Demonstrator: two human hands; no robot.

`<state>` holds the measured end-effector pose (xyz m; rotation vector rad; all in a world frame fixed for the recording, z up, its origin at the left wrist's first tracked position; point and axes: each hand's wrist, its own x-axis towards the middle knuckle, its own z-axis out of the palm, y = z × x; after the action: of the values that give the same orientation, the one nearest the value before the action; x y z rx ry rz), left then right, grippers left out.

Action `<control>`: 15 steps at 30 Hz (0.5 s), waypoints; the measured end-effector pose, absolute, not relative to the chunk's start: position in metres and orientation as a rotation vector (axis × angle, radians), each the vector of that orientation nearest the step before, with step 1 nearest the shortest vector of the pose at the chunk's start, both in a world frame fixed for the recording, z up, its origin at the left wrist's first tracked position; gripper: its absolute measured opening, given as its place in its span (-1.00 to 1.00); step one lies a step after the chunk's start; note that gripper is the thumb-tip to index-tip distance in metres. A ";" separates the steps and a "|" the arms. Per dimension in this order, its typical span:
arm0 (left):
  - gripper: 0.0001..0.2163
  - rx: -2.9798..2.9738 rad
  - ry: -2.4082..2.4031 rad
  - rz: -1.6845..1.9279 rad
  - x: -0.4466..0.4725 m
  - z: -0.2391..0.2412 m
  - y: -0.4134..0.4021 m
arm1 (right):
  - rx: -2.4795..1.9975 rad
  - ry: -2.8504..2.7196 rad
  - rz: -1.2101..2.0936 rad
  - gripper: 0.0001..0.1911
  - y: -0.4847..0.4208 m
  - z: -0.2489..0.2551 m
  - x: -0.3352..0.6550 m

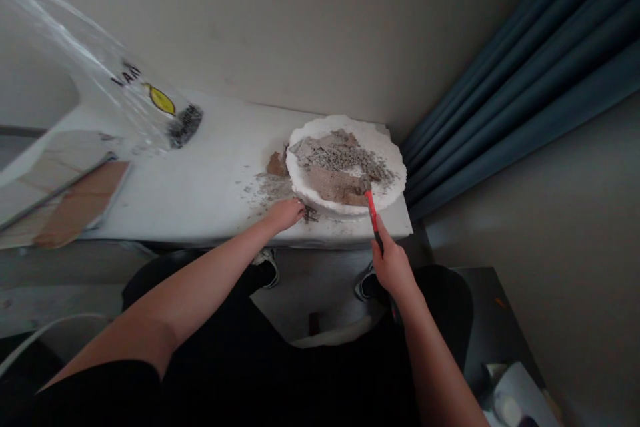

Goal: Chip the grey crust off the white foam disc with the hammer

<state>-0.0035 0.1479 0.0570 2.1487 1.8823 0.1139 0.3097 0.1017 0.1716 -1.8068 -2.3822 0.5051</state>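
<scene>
My right hand is closed round the black grip of a small hammer with a red shaft. The hammer's head rests on brown and grey broken pieces lying on a round white foam slab. Grey crumbs and dust cover the slab's middle. My left hand lies on the white table at the slab's near left edge, fingers curled over a small dark cluster that I cannot make out, perhaps nails.
Rubble is scattered on the table left of the slab. A clear plastic bag with print hangs at upper left. Brown boards lie at the table's left end. Blue curtains hang right. My shoes are on the floor below.
</scene>
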 end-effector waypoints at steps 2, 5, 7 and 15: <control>-0.79 2.154 1.841 0.114 -0.005 0.056 0.149 | -1.803 -2.382 0.505 -0.32 0.102 0.171 0.310; -0.80 2.159 1.810 0.147 -0.012 0.055 0.154 | -1.798 -2.383 0.512 -0.32 0.103 0.170 0.311; -0.83 2.157 1.797 0.185 -0.017 0.056 0.156 | -1.799 -2.388 0.520 -0.32 0.103 0.169 0.312; -0.82 2.221 1.754 0.031 -0.021 0.062 0.154 | -1.804 -2.379 0.560 -0.33 0.104 0.171 0.313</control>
<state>-0.0211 0.1541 0.0625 2.2214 1.7540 0.0309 0.3126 0.1036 0.1709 -1.8044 -2.3790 0.5597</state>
